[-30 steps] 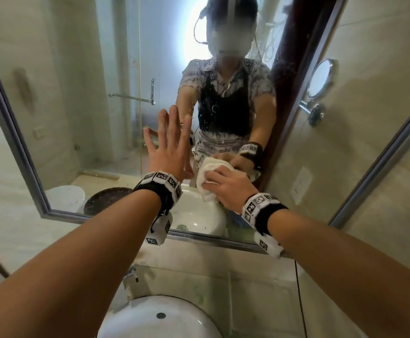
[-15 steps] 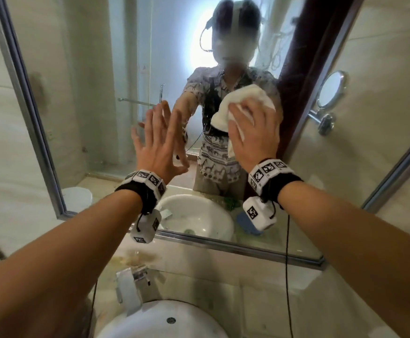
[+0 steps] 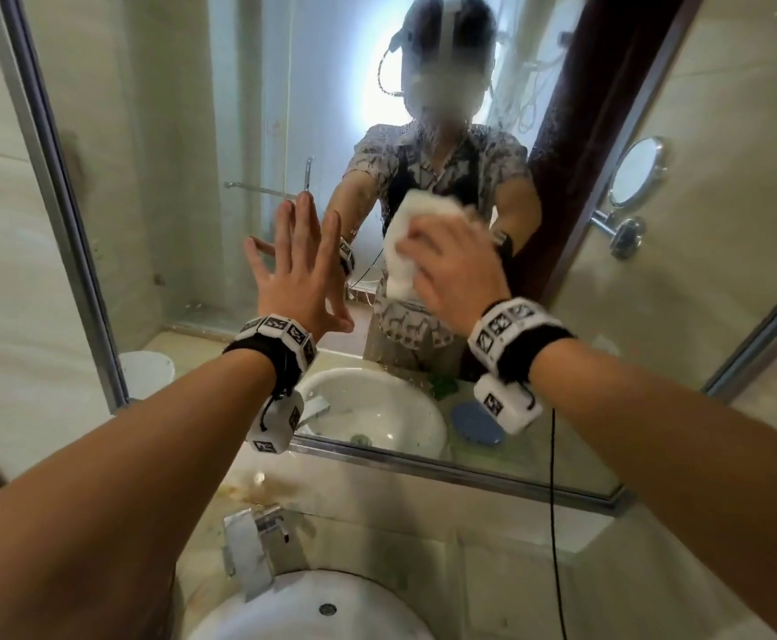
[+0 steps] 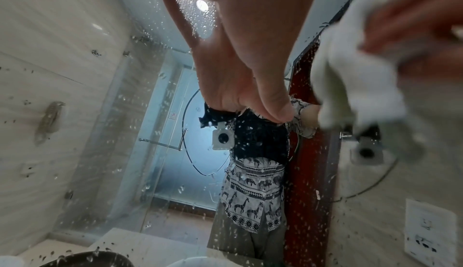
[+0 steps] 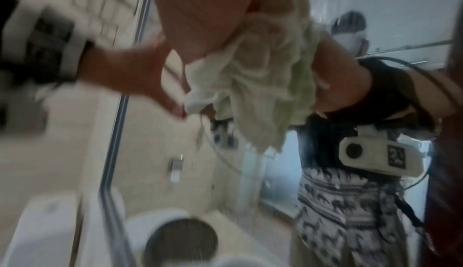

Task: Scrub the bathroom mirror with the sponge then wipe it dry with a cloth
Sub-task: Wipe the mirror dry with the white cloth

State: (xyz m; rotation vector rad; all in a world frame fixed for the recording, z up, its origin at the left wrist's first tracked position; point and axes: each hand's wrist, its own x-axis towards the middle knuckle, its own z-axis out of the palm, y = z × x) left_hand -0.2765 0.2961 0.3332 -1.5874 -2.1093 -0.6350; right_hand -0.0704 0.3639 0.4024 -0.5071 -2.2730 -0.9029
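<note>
The bathroom mirror (image 3: 169,187) fills the wall ahead; in the left wrist view its glass (image 4: 130,152) is speckled with water drops. My left hand (image 3: 294,270) lies flat on the glass with straight, spread fingers; its thumb (image 4: 275,105) shows close up. To its right, my right hand (image 3: 451,270) grips a bunched white cloth (image 3: 403,233) and presses it against the mirror at chest height of the reflection. The cloth (image 5: 250,85) hangs crumpled under the right palm (image 5: 200,14). A blue round sponge (image 3: 476,424) appears only as a reflection low in the mirror.
A white basin (image 3: 312,607) with a chrome faucet (image 3: 257,542) sits directly below the mirror's metal frame (image 3: 423,468). A black cable (image 3: 555,524) hangs from my right wrist. A round shaving mirror (image 3: 636,177) shows in the reflection at right.
My right hand carried the cloth from low on the mirror up to chest height, then slightly down and left. The left hand stayed flat on the glass.
</note>
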